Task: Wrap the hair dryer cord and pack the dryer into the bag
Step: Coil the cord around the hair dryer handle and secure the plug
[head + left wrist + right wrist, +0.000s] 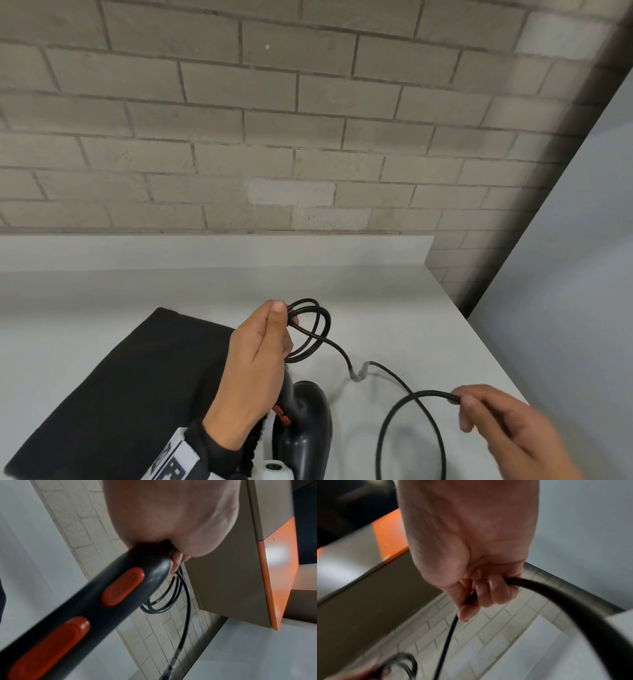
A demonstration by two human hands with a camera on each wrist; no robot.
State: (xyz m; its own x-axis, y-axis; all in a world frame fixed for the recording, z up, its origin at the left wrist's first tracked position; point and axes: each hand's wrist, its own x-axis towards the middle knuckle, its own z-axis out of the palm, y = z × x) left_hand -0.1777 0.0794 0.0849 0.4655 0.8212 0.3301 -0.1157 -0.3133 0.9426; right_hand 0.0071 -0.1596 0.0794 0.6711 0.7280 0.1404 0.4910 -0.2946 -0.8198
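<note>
The black hair dryer (306, 425) hangs upright by its handle (89, 601), which carries two orange-red buttons. My left hand (260, 356) grips the handle's end together with a few coils of the black cord (313, 329). From the coils the cord runs right across the table, past a clear tie (358, 371), and bends into a large loop (407, 431). My right hand (496, 425) pinches the cord at the loop's top, low at the right; in the right wrist view its fingers (481, 592) curl round the cord (556, 596). The black bag (113, 387) lies flat at the left.
The white table (394, 301) ends at a right edge close to my right hand. A grey brick wall (274, 137) stands behind it. A grey panel (582, 274) rises at the right. An orange-edged cabinet (278, 574) shows in the wrist views.
</note>
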